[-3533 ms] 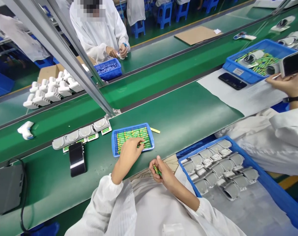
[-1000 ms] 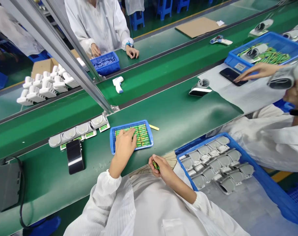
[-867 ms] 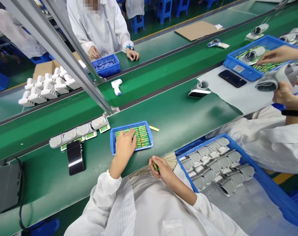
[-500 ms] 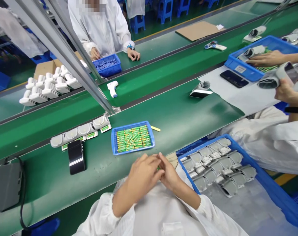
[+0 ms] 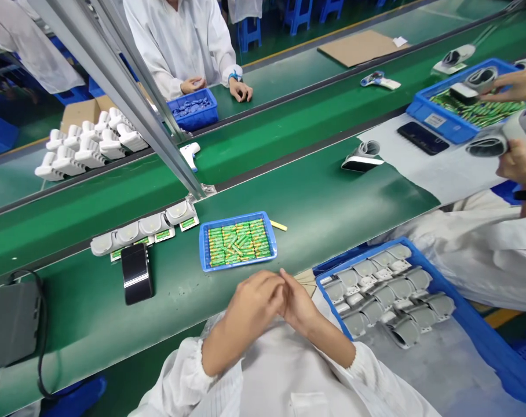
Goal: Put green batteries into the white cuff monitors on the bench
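Note:
My left hand [image 5: 254, 301] and my right hand [image 5: 298, 302] are pressed together at the belt's near edge, fingers meeting. Whatever lies between them is hidden. Just beyond them stands a blue plastic tray [image 5: 237, 265], its hands-free surface packed with green AA batteries [image 5: 237, 240]. Neither hand touches the tray. One loose yellow strip [image 5: 278, 225] lies beside its far corner. To the left, a row of grey-white blood pressure monitors [image 5: 141, 228] sits on the belt, and a black rectangular device [image 5: 136, 273] stands near them.
A blue crate [image 5: 452, 304] of grey cuff parts sits right of my hands. A grey box with a cable [image 5: 11, 321] lies at far left. A co-worker's hands [image 5: 510, 162] work a grey monitor at right, beside a blue battery tray [image 5: 463, 130]. An aluminium rail crosses behind.
My left hand has lifted off the battery tray and moved toward me to meet my right hand. The green batteries seen in my right hand are now hidden.

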`<state>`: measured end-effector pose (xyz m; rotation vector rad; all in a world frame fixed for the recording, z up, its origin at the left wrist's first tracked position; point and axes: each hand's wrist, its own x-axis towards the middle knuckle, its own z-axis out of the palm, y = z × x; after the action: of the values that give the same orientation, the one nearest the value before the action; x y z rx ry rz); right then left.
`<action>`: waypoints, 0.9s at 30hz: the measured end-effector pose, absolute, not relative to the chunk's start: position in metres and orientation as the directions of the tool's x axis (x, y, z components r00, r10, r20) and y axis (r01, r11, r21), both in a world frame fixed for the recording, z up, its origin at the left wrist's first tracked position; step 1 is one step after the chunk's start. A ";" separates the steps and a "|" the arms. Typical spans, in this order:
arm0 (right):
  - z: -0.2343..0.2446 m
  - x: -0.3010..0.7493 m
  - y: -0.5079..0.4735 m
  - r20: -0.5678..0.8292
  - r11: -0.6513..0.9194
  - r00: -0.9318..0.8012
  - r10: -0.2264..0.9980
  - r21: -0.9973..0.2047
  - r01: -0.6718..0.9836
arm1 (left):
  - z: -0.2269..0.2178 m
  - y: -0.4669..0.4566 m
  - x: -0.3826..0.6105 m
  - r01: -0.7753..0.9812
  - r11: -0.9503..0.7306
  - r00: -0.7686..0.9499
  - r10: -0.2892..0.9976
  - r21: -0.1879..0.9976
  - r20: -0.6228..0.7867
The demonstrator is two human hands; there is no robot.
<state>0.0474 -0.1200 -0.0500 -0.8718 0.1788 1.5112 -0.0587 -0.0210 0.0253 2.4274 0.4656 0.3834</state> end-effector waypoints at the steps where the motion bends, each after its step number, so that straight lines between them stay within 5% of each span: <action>1: -0.050 0.047 -0.120 -0.607 -0.179 0.089 0.790 -0.368 -0.913 | 0.027 -0.010 -0.058 0.253 -0.687 0.850 0.494 0.681 0.184; 5: -0.052 0.046 -0.120 -0.600 -0.192 0.057 0.798 -0.343 -0.919 | 0.027 0.035 -0.046 0.423 -0.492 0.722 0.690 0.761 0.044; 9: -0.055 0.048 -0.121 -0.591 -0.186 0.072 0.803 -0.364 -0.912 | 0.021 0.057 -0.031 0.548 -0.367 0.709 0.680 0.752 -0.185; 14: -0.057 0.053 -0.122 -0.592 -0.160 0.105 0.799 -0.378 -0.912 | 0.018 0.061 -0.020 0.592 -0.280 0.690 0.661 0.756 -0.295; 19: -0.059 0.054 -0.122 -0.580 -0.164 0.106 0.808 -0.393 -0.905 | 0.017 0.061 -0.016 0.613 -0.248 0.660 0.682 0.750 -0.314; 27: -0.052 0.054 -0.120 -0.592 -0.167 0.110 0.798 -0.394 -0.904 | 0.032 0.052 -0.020 0.635 -0.490 0.711 0.672 0.597 -0.205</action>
<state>0.0538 -0.1203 -0.0518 -0.8640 0.1581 1.5123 -0.0202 0.0519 0.0316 2.2520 0.9888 0.0730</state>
